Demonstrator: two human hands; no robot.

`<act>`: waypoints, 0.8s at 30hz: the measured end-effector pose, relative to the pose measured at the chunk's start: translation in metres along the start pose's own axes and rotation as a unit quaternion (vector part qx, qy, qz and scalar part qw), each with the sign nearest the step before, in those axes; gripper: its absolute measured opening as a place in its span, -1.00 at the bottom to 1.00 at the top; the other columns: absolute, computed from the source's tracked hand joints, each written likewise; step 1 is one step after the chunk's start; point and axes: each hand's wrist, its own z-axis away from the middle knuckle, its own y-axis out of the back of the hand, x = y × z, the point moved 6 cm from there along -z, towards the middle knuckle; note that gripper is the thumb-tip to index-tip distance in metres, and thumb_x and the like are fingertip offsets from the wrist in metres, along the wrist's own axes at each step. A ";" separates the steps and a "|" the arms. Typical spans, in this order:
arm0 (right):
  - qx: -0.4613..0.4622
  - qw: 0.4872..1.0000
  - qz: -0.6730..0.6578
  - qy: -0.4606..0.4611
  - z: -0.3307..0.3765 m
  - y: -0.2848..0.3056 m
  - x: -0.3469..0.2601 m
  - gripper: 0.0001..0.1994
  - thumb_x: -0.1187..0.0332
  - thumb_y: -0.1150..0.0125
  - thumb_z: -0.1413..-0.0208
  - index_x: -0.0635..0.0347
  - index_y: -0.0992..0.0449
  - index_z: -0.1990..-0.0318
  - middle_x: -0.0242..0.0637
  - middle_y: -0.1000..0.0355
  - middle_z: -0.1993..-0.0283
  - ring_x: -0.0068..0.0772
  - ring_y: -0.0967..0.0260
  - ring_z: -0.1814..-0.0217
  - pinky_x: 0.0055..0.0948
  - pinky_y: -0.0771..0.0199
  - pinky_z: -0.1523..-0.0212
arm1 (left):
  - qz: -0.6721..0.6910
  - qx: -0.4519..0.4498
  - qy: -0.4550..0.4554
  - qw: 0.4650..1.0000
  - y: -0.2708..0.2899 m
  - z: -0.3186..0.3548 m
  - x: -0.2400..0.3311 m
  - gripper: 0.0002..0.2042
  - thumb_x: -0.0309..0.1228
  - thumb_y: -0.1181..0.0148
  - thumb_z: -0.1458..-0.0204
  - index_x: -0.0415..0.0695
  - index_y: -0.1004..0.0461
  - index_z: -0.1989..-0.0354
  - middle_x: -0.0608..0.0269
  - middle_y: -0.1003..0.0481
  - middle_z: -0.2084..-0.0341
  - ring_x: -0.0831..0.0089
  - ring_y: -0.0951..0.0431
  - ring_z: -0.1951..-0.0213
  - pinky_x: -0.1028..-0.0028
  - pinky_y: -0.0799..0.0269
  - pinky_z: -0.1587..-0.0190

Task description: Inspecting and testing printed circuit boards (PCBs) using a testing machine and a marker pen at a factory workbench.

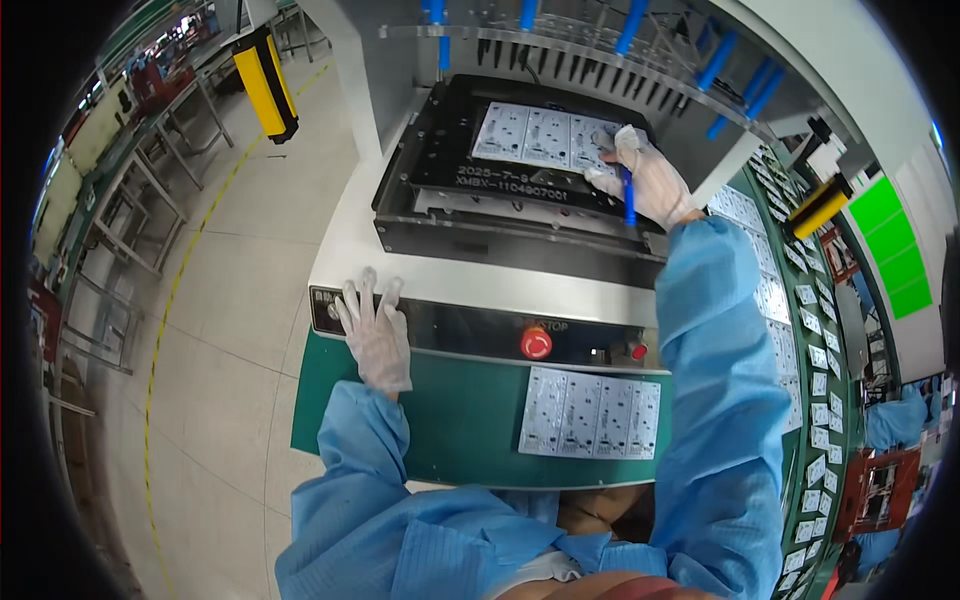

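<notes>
My left hand [375, 335], in a thin whitish glove, rests with fingers spread on the left end of the machine's black control panel [450, 326]. Gloved too, my right hand [650, 178] reaches over the black fixture [425, 165] inside the machine. Its fingers bend at the right end of a white circuit board panel [525, 135] lying on that fixture. A slim blue pen-like stick [629, 195] points down from among these fingers. Another white circuit board panel [590, 412] lies on the green table in front of the control panel.
A clear plate with blue posts [630, 28] hangs above the fixture. The control panel carries a red emergency stop button [536, 343]. On the right, many white boards [815, 355] lie along a green bench. Yellow-black sensor bars [265, 85] flank the machine.
</notes>
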 end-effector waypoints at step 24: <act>-0.047 0.978 -0.131 -0.157 -0.031 -0.062 -0.019 -0.64 0.07 0.16 -0.18 0.21 -0.37 0.22 0.09 -0.38 0.35 0.11 -0.36 0.31 -0.14 -0.35 0.26 | 0.056 -0.012 0.021 0.998 0.006 -0.006 0.006 -0.59 -0.23 0.46 -0.20 0.03 -0.36 -0.03 0.14 -0.14 -0.17 -0.18 0.05 -0.21 -0.08 0.26 -0.23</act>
